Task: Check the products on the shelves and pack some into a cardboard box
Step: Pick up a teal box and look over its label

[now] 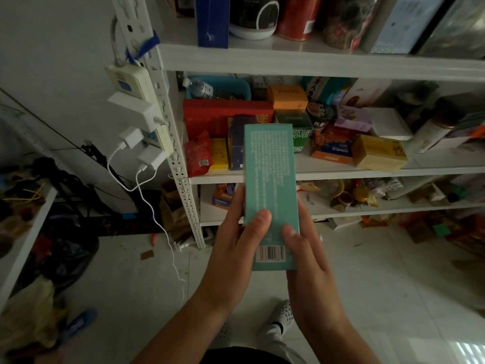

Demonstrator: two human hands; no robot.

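Two hands, left (236, 233) and right (308, 261), around teal box (270, 174), thumbs on its face

Left hand (236, 240), right hand (307, 261): forearms bare. White perforated clog (284, 312) at 6 o'clock in frame; pale grey trouser leg (273, 337) at its 7 o'clock. Black garment (244, 355) along the bottom edge.

A white wall (57, 48) fills ten o'clock (dimly lit). Pale glossy floor tiles (380, 285) spread at five o'clock, a white table (26, 243) at eight.
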